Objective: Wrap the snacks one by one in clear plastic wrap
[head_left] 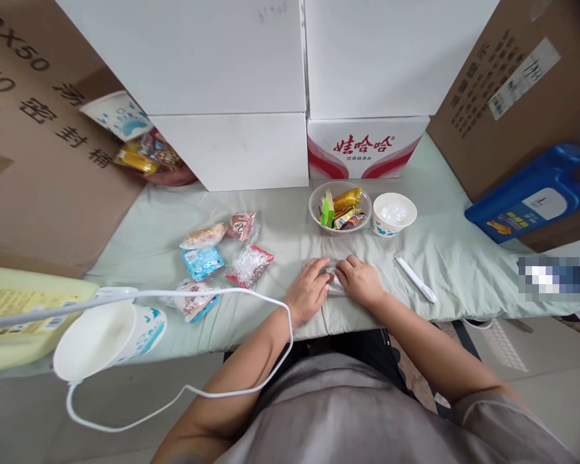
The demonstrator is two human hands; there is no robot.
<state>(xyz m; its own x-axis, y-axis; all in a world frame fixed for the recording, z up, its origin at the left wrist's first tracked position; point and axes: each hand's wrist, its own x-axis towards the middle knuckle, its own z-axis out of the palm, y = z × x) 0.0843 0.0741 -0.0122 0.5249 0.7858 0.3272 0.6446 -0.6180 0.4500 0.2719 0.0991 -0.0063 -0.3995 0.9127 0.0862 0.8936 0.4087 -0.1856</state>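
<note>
Clear plastic packet (335, 283) pinched between left hand (308, 291) and right hand (361, 281), flat on the tabletop (280, 245), just in front of the glass bowl (339, 207). Both grips pressed together on its ends; seemingly not yet opened. Bowl already holding several snacks; five wrapped snacks (223, 261) waiting left of it.

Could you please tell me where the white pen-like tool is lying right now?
In the head view, the white pen-like tool lies on the pale green cloth, just right of the right hand and below the paper cup.
</note>
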